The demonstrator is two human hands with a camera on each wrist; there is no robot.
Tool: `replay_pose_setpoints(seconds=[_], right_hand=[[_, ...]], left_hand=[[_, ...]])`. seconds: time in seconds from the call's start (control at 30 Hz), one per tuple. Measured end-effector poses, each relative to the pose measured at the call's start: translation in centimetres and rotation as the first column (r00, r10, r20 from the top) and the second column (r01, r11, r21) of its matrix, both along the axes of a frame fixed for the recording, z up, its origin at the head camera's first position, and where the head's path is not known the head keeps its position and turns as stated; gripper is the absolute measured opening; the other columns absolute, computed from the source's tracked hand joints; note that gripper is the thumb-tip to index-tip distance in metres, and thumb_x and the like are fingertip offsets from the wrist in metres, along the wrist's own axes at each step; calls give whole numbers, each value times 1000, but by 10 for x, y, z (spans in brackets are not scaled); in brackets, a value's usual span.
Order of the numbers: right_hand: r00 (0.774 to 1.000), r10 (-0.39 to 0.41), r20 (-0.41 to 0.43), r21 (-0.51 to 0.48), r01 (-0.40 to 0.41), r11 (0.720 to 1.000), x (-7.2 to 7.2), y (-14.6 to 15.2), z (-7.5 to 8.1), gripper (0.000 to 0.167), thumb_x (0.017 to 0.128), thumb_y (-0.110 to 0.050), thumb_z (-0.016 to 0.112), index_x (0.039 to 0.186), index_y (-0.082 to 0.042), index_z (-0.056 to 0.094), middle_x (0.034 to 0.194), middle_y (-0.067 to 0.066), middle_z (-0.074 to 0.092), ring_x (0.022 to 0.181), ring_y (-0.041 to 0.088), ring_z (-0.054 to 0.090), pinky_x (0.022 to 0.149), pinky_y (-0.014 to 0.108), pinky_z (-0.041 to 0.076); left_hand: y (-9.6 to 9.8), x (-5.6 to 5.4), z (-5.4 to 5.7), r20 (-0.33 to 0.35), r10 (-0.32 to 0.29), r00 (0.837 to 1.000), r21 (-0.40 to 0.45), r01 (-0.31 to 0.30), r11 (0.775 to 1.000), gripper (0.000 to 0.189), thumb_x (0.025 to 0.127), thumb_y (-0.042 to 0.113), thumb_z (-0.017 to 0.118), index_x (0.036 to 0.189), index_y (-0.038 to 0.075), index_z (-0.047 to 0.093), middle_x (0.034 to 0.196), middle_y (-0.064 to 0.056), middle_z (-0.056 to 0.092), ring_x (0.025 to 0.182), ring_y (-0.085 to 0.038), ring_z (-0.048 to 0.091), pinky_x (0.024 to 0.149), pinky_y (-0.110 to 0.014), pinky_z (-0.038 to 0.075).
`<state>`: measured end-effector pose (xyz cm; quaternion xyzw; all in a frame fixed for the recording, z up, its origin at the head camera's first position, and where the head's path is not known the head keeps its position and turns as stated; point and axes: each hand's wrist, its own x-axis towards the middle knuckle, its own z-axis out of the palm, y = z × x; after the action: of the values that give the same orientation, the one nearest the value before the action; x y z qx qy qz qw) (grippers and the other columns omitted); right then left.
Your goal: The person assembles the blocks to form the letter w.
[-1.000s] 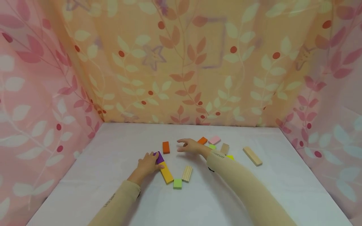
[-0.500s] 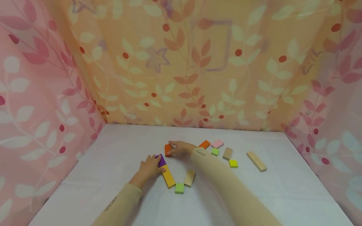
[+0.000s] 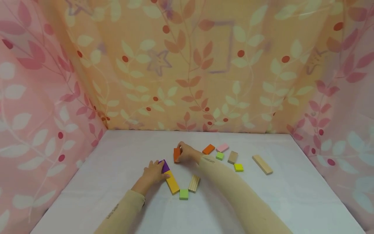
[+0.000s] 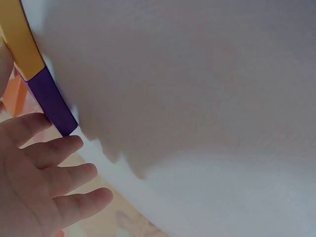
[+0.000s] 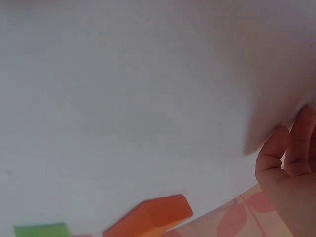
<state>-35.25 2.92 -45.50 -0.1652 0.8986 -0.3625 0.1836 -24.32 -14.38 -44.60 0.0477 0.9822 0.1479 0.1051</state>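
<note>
My right hand [image 3: 187, 152] pinches an orange wooden block [image 3: 176, 155] between thumb and fingers, near the middle of the table. In the right wrist view only curled fingers [image 5: 274, 153] show at the right edge. Spread and nearly straight, the fingers of my left hand [image 3: 152, 172] touch a purple block [image 3: 165, 166], while its thumb lies by the yellow block [image 3: 172, 182]. These two blocks stand end to end, as the left wrist view also shows with the purple block [image 4: 53, 101]. A green block [image 3: 183, 194] meets the yellow one's near end, beside a striped wooden block [image 3: 194, 183].
To the right lie another orange block [image 3: 208, 149], a pink block [image 3: 222, 148], a small green block [image 3: 219, 156], a tan block [image 3: 232, 157], a yellow block [image 3: 238, 167] and a long plain wooden block [image 3: 262, 164]. Patterned curtains [image 3: 187, 81] enclose the white table [image 3: 131, 143].
My right hand has reached left to the orange block, closed its fingers on it and shifted it slightly right. The left hand stays at the purple and yellow blocks.
</note>
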Motion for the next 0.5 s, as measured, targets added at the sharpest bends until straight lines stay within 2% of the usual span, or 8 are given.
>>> replay_pose_setpoints(seconds=[0.1,0.2,0.33,0.5], right_hand=[[999,-36,25,-90,38,995,3,5,1,45,81,-2,77,111,-6,45,101,12,60,81,18,55,71,27,48],[994,-90,58,-124,96,988,9,10,5,41,83,-4,76,111,-4,46,101,14,58,73,17,54,60,25,45],[978,-174,119,-128,189,974,19,21,10,38,84,-11,75,111,-4,50,96,9,57,67,15,50,57,25,41],[941,-266,209,-148,299,943,31,37,14,34,86,-12,74,110,-4,52,93,8,58,67,16,50,57,25,40]], left_hand=[[-1,-1,0,9,1,1000,6,-1,1000,71,88,36,71,141,-4,46,143,-33,38,134,-55,26,101,-69,28],[-1,-2,0,24,3,1000,20,-4,1000,70,89,35,70,141,-4,44,145,-34,36,135,-55,24,102,-70,27],[-1,-2,-1,32,2,999,33,-3,999,71,90,34,70,142,-5,43,146,-34,33,136,-56,20,102,-71,24],[-1,0,-1,20,-3,1000,24,3,1000,71,90,34,69,143,-5,42,148,-34,29,137,-57,16,103,-72,22]])
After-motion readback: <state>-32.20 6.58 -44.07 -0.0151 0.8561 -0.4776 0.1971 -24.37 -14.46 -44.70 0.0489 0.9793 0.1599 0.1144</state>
